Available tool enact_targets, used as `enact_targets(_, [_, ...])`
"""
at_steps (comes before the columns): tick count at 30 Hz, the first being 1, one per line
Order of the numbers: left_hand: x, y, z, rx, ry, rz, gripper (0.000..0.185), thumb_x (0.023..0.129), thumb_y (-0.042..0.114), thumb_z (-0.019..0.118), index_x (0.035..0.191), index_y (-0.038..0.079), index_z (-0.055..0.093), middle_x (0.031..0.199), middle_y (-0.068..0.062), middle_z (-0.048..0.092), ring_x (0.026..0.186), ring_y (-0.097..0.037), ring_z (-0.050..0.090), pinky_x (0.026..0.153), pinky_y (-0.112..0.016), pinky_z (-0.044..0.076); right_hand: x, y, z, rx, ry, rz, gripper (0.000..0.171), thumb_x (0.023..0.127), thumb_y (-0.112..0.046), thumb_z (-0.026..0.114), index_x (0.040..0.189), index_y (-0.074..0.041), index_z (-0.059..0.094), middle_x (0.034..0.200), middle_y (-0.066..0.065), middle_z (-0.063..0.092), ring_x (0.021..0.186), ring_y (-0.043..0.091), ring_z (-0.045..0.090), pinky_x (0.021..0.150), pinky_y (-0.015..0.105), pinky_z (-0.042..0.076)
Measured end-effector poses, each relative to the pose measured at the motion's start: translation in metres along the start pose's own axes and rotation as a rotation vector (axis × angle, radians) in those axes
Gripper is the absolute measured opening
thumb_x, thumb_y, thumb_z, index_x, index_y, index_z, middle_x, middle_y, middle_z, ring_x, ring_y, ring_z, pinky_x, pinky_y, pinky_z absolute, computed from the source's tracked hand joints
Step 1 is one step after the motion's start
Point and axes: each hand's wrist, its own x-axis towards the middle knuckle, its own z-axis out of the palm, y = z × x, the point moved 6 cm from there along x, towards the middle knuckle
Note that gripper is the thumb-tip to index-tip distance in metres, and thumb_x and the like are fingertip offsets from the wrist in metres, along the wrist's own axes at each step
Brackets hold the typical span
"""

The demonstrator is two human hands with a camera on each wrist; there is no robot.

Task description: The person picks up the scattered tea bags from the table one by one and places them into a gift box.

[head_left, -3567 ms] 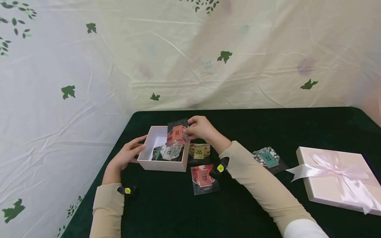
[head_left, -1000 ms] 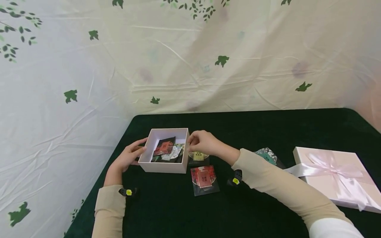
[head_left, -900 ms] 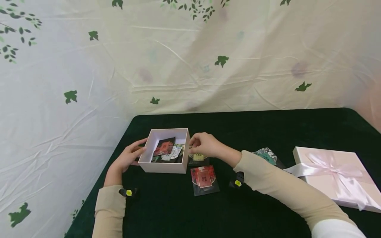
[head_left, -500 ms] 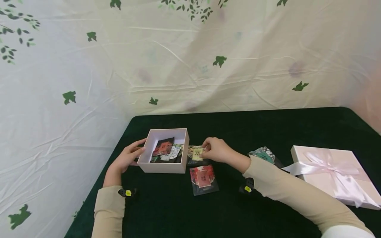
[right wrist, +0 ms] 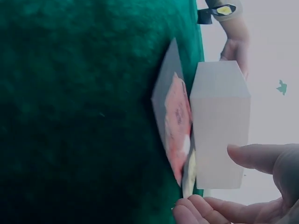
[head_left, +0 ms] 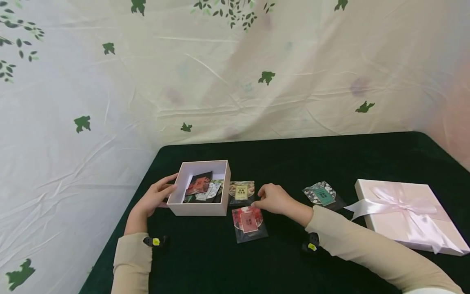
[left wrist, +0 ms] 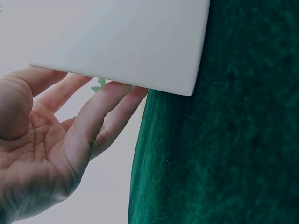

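Note:
A pale pink open-topped box point(head_left: 198, 210) holds several flat dark sachets, a red-labelled sachet point(head_left: 200, 184) on top. Against its left side rest the fingertips of my left hand point(head_left: 151, 198); the left wrist view shows these fingers loosely extended along the box edge point(left wrist: 126, 70). To the right of the box lie a yellow-labelled sachet point(head_left: 241, 192) and, nearer me, a red sachet point(head_left: 249, 222). My right hand point(head_left: 277, 201) hovers at the red sachet's upper right corner. In the right wrist view, its thumb point(right wrist: 254, 156) stands well apart from the fingers, nothing between them.
A teal-labelled sachet point(head_left: 323, 196) lies to the right, beyond the right forearm. Beside it sits a pink box lid point(head_left: 382, 222) tied with a satin ribbon bow point(head_left: 404, 208). Dark green cloth point(head_left: 205, 257) covers the table, and a pale printed curtain point(head_left: 220, 81) hangs behind.
The red-labelled sachet the right hand held over the box now lies inside. The right hand has moved right, past the yellow-labelled sachet, to the red one. The left hand stays at the box.

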Motion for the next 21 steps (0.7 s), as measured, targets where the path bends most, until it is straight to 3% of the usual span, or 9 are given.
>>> enact_targets(14, [-0.002, -0.003, -0.002, -0.018, 0.002, -0.014, 0.061, 0.098, 0.038, 0.050, 0.151, 0.020, 0.027, 0.140, -0.029, 0.041, 0.118, -0.043, 0.050, 0.083, -0.050, 0.054, -0.009, 0.006, 0.024, 0.044, -0.013, 0.035, 0.039, 0.078, -0.027, 0.077, 0.098, 0.003, 0.062, 0.070, 0.005, 0.058, 0.058, 0.014, 0.053, 0.051, 0.023, 0.042])
enact_targets(21, [-0.001, -0.001, -0.001, -0.012, -0.008, -0.013, 0.063, 0.097, 0.040, 0.051, 0.151, 0.021, 0.026, 0.140, -0.028, 0.042, 0.120, -0.043, 0.049, 0.083, -0.049, 0.054, -0.010, 0.004, 0.036, 0.014, -0.005, 0.030, 0.045, 0.071, -0.026, 0.083, 0.094, 0.000, 0.055, 0.076, 0.007, 0.054, 0.063, 0.017, 0.053, 0.051, 0.026, 0.044])
